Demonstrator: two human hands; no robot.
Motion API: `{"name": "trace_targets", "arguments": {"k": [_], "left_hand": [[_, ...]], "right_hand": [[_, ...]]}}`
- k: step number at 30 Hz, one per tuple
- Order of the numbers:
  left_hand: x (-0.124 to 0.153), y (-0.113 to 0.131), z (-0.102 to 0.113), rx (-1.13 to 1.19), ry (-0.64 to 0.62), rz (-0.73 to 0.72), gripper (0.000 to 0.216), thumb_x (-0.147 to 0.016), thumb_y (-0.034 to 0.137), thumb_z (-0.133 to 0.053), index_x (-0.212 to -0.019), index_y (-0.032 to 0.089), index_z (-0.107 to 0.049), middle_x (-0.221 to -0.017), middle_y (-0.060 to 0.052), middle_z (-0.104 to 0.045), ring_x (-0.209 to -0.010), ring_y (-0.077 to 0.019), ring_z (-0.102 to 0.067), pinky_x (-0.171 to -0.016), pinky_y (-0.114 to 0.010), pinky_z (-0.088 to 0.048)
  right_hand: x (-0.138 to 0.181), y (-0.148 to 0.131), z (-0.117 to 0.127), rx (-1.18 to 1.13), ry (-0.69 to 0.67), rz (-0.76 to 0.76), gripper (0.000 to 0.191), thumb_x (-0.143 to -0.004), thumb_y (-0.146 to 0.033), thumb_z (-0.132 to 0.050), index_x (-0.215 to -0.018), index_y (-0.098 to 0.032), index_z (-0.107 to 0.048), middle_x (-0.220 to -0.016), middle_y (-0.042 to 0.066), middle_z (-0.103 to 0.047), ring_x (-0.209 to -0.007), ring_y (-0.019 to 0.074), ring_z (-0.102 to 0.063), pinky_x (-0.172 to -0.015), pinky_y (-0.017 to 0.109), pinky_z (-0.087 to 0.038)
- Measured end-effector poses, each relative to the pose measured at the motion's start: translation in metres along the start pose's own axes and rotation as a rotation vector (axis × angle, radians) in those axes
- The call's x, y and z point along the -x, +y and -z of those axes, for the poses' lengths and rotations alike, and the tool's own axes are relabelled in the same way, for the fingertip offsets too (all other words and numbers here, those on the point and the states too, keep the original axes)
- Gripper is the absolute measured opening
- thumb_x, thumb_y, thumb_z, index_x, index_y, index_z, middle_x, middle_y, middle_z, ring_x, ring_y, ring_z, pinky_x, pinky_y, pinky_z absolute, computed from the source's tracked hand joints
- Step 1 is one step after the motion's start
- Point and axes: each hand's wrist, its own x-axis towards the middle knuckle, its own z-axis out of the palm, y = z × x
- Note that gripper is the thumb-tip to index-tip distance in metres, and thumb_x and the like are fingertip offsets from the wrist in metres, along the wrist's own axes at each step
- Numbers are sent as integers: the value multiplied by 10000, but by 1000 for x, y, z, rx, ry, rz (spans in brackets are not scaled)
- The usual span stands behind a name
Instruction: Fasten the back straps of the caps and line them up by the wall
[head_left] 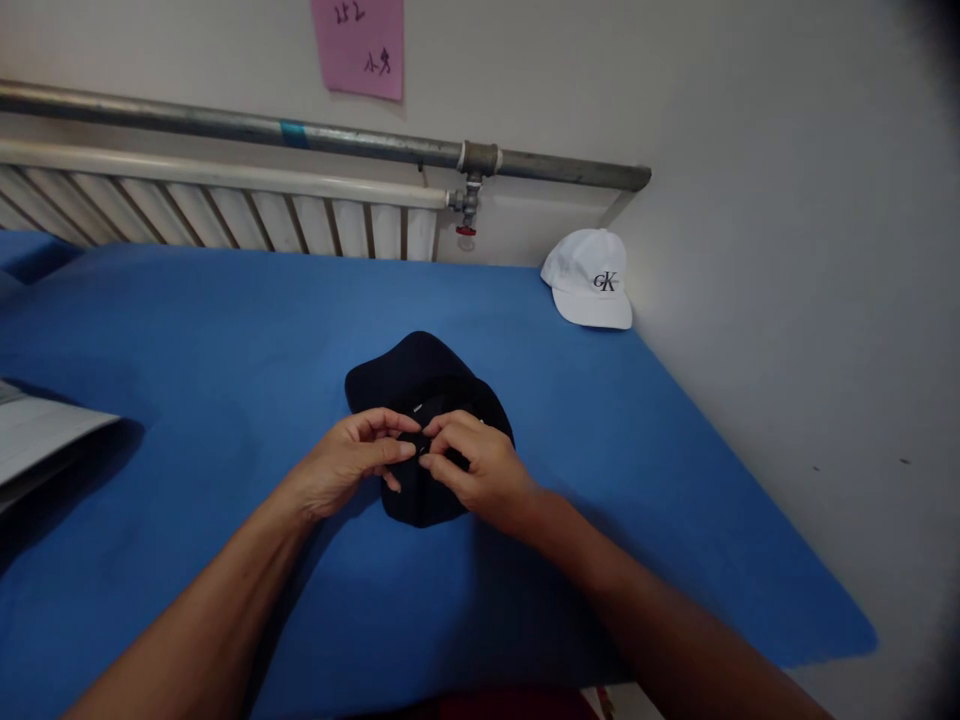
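A dark baseball cap lies upside down on the blue-covered table, its brim toward the far left and its inside facing up. Both hands work close together at the cap's near part, over its strap or back edge. My left hand pinches the dark fabric between thumb and fingers from the left. From the right, my right hand has its thumb and fingers closed at the same spot. A small light-coloured bit shows between the fingertips, too small to make out.
A white cap with black letters sits at the table's far right corner by the wall. Behind the blue table run a radiator and a metal pipe with a red-handled valve. At the left edge lies a whitish flat object.
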Motion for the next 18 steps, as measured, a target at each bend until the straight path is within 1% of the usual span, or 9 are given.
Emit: {"name": "trace_targets", "arguments": {"k": [3, 5, 7, 11, 15, 18], "left_hand": [[0, 0, 0, 22, 15, -1, 264, -620, 197, -834, -859, 162, -729, -761, 5, -642, -584, -79, -580, -455, -170, -530], [1, 1, 1, 36, 17, 2, 272, -612, 206, -839, -858, 163, -731, -739, 10, -633, -577, -82, -578, -451, -174, -528], [1, 1, 0, 41, 17, -1, 279, -606, 209, -840, -859, 162, -733, -738, 12, -627, -571, -80, -572, -448, -177, -528], [1, 0, -1, 22, 25, -10, 265, -609, 198, -831, -851, 160, -731, -734, 13, -621, -566, -76, -558, -444, -172, -517], [1, -4, -2, -17, 5, -17, 235, -632, 196, -812, -846, 166, -720, -727, 12, -622, -586, -86, -567, -472, -186, -532], [1, -6, -3, -35, 1, -26, 228, -646, 196, -801, -856, 172, -715, -757, 8, -631, -613, -88, -575, -494, -190, -541]], "right_hand": [[0, 1, 4, -20, -10, 54, 59, -817, -144, -639, -781, -185, -617, -963, 53, -654, -896, 154, -632, -807, 291, -495], [-1, 2, 7, -13, -30, 74, 60, -819, -125, -627, -809, -184, -629, -1007, 60, -655, -920, 154, -634, -821, 293, -493], [-1, 2, 9, 3, -44, 68, 91, -823, -101, -602, -800, -187, -622, -1027, 57, -651, -915, 148, -632, -810, 289, -491], [-1, 1, 10, 25, -71, 35, 113, -822, -80, -576, -774, -183, -582, -982, 51, -648, -893, 148, -619, -792, 287, -482], [-2, -3, 9, 77, -111, 8, 137, -812, -69, -557, -730, -177, -536, -951, 63, -638, -828, 148, -596, -742, 289, -471], [-1, -4, 6, 137, -119, 20, 149, -809, -63, -549, -716, -177, -523, -933, 70, -635, -831, 161, -592, -756, 306, -468]]}}
